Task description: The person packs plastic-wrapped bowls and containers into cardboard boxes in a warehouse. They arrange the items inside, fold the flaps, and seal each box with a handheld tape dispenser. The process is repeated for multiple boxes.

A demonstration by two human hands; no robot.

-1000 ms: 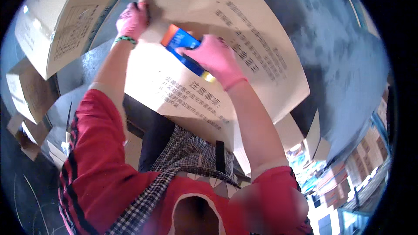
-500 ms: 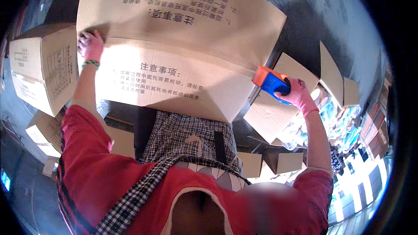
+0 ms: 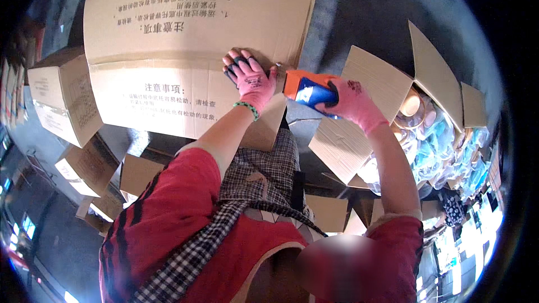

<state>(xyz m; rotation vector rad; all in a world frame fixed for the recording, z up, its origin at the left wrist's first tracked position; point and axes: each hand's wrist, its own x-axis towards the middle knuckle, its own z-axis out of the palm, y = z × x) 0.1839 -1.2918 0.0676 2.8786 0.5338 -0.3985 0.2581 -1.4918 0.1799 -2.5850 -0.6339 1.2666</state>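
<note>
A big brown cardboard box point(image 3: 135, 73) with dark print lies in front of me, a seam running across its upper face. My left hand point(image 3: 251, 81), in a pink glove with dark fingertips, rests palm down on the box near its right side, fingers stretched out. To the right of it, my right hand point(image 3: 352, 101), also pink-gloved, grips an orange and blue tape dispenser point(image 3: 310, 91). The dispenser's orange end is at the box's right edge, by the seam and close to my left thumb. Whether tape runs from it I cannot make out.
To the right stands an open carton point(image 3: 432, 98), flaps up, filled with plastic-wrapped items point(image 3: 441, 146). A closed carton point(image 3: 64, 98) is at the left, with smaller boxes point(image 3: 90, 168) below it. Another person's patterned garment point(image 3: 453, 210) shows at the lower right.
My left hand has moved from the box's left edge to its right side. The dispenser in my right hand has come left against the box's edge. The box sits farther left in view.
</note>
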